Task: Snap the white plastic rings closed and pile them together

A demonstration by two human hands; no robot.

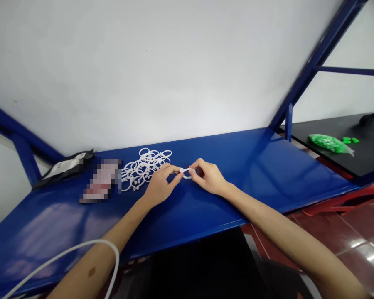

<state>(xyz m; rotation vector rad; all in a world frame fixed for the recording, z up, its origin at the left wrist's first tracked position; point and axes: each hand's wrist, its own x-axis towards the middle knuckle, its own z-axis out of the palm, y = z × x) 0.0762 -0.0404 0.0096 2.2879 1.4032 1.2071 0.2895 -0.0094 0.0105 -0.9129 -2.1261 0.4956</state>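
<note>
A small white plastic ring (pixel 188 173) is pinched between both hands, just above the blue table. My left hand (pixel 162 182) grips its left end, where a small round knob shows, between thumb and fingers. On the opposite side, the thumb and index finger of my right hand (pixel 208 176) close on the ring's right edge. Just beyond my left hand lies a loose pile of several similar white rings (pixel 143 168), many with small knobs. My left fingers partly cover the near right side of that pile.
The blue table (pixel 237 166) meets a white wall behind. A black package (pixel 65 166) and a blurred-out pinkish object (pixel 101 180) lie at left. At right, a bag of green pieces (pixel 328 143) rests on a black surface. A white cable (pixel 65 249) loops over my left forearm.
</note>
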